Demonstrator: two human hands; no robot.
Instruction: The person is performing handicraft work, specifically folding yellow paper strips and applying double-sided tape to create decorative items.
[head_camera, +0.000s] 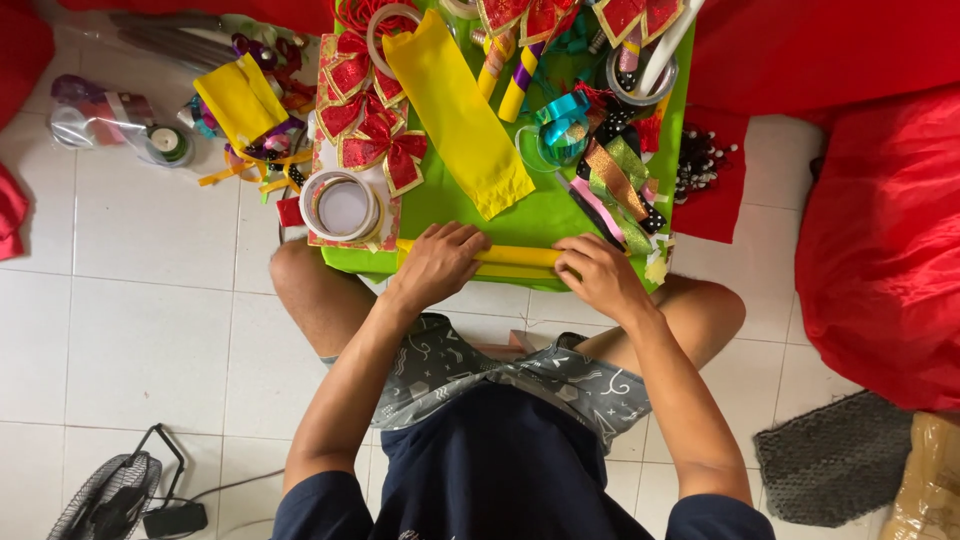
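Seated cross-legged on white floor tiles, dark shirt and patterned shorts closest below. Further left, black fan on floor. Left hand pressed palm-down on yellow paper roll, fingers curled over it. Right hand clasping same roll at its right end. Roll lying along near edge of green board, beside tape ring, red bows, ribbons.
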